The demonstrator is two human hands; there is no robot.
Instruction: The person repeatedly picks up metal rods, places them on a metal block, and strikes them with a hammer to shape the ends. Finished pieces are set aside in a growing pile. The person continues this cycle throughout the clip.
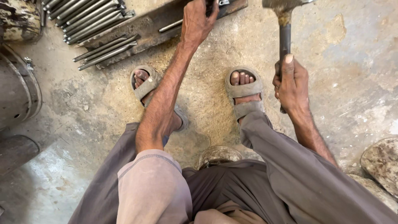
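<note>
Hammer raised at top right, head partly cut off by the frame edge; right hand closed round its dark handle. Left hand closed on a workpiece, mostly hidden, held against the flat steel bar on the floor. Finished-looking metal rods stacked just beside. Judgement: mid-run; blow on this piece not yet landed.

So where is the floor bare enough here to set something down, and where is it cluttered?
Bare concrete lies right of the right hand holding the hammer, and lower left beside the round metal drum. A small patch sits between the sandalled feet. The upper left is crowded: metal rods and a steel bar under the left hand.
</note>
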